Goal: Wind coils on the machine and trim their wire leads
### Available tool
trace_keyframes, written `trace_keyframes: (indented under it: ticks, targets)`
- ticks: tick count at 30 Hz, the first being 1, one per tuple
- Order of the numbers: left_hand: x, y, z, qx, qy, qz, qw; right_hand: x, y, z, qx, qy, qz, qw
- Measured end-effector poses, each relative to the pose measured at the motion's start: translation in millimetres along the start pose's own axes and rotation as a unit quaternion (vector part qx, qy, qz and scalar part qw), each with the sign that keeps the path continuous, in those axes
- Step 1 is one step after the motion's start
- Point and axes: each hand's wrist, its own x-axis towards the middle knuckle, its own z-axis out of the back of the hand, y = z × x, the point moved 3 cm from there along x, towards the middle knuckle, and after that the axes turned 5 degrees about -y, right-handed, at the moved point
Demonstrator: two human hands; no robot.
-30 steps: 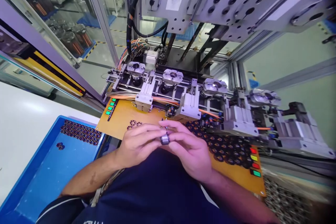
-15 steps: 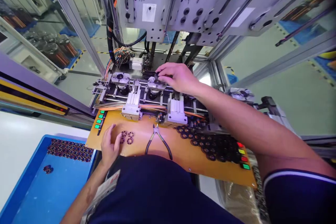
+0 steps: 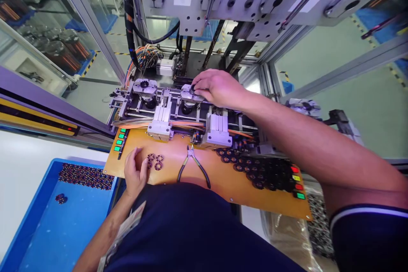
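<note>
My right hand (image 3: 219, 88) reaches to the middle clamp fixture (image 3: 186, 94) of the machine, thumb and fingers pinched on a small dark ring (image 3: 192, 89) at its top. The fingers partly cover that ring. On the fixture to the left sits another dark ring (image 3: 144, 84). My left hand (image 3: 134, 174) rests at the left of the orange-brown board (image 3: 219, 197), thumb and fingers apart, with nothing visible in it. Several small copper-and-black wound rings (image 3: 158, 158) lie beside its thumb. A pair of side cutters (image 3: 191, 153) lies in the middle of the board, jaws pointing away from me.
Many black rings (image 3: 267, 174) are heaped on the board's right, beside coloured buttons (image 3: 298, 187). Green buttons (image 3: 119, 142) line its left end. A blue tray (image 3: 38, 221) of wound rings stands at left. A large metal plate (image 3: 219, 4) hangs above the fixtures.
The camera view has shifted slightly, and the hanging plate appears higher and larger. My right hand stays at the middle fixture, its fingers a little lower against it. My left hand has hardly moved.
</note>
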Motion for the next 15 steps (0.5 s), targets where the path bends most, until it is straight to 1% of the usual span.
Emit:
trace_keyframes:
  ticks: [3, 6, 10, 15]
  targets:
    - [0.3, -0.1, -0.5, 0.002, 0.001, 0.0, 1.0, 3.7, 1.9, -1.7, -0.017, 0.008, -0.008, 1.0]
    - [0.0, -0.2, -0.9, 0.004, 0.001, 0.0, 1.0, 3.5, 3.5, -2.0, -0.018, 0.0, -0.02, 1.0]
    - [0.0, -1.3, 0.1, 0.002, 0.0, 0.0, 1.0, -8.6, 7.4, -0.8, -0.019, -0.016, -0.024, 0.999]
    - [1.7, -4.3, -0.8, 0.004, -0.002, -0.002, 1.0, -24.8, 11.4, -8.7, -0.014, -0.001, -0.021, 1.0]
